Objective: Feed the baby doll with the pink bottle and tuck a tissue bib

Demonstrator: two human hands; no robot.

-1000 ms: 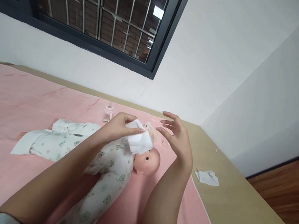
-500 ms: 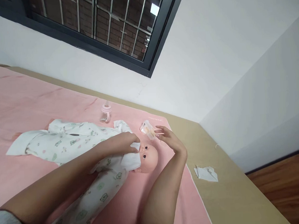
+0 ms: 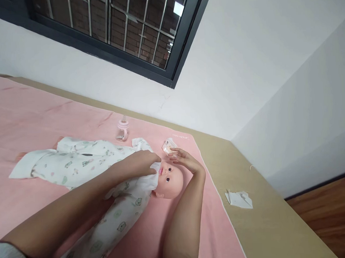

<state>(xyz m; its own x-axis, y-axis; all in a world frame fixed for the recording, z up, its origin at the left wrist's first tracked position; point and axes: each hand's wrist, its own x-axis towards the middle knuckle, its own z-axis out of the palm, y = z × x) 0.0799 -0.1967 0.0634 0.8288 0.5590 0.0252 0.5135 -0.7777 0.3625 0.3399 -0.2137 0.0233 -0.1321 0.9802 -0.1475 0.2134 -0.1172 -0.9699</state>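
A baby doll (image 3: 170, 183) in a white printed outfit (image 3: 90, 160) lies on its back, its bald head toward the right. At its chin, my left hand (image 3: 142, 161) is closed on a white cloth (image 3: 154, 178), which covers the neck and leaves the pink mouth showing. My right hand (image 3: 185, 159) hovers above the doll's head with its fingers apart and holds nothing. Just beyond those fingertips lies a small clear packet (image 3: 169, 145) with pale orange marks, partly hidden by them.
A pink baby bottle (image 3: 122, 130) stands upright behind the doll on the pink sheet (image 3: 43, 101). To the right, a crumpled white tissue (image 3: 239, 199) lies on the tan surface (image 3: 270, 231). Behind is a white wall with a dark-framed window (image 3: 169, 73).
The white cloth has moved down off the doll's mouth with my left hand. My right hand has shifted left, closer to the doll's face and over part of the packet.
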